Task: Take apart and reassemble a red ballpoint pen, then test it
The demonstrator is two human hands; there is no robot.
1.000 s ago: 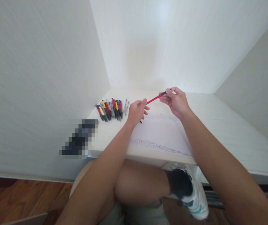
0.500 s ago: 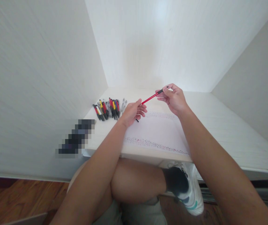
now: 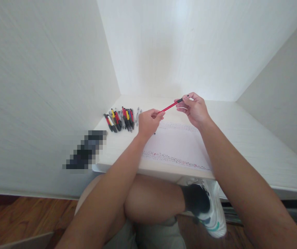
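A red pen (image 3: 169,107) with a black grip slants in the air above the paper, held from both ends. My left hand (image 3: 150,123) is closed, its thumb and fingertips pinching the pen's lower red end. At the upper black end, my right hand (image 3: 194,106) grips the pen between thumb and fingers, the lower fingers loosely curled. Beneath both hands lies a white sheet of paper (image 3: 177,143) with rows of small dark and reddish marks along its near and far edges. A small black tip (image 3: 154,133) shows on the paper beside my left hand, the rest of it hidden.
Several pens (image 3: 121,119) in red, yellow, black and clear lie in a row at the left of the white desk (image 3: 242,145). A pixelated dark object (image 3: 86,150) is at the desk's left edge. White panels enclose the left, back and right. My crossed leg is below.
My left hand has turned and closed its fingers onto the pen's red end, covering most of the small black object on the paper. The right hand keeps its hold, nearly still.
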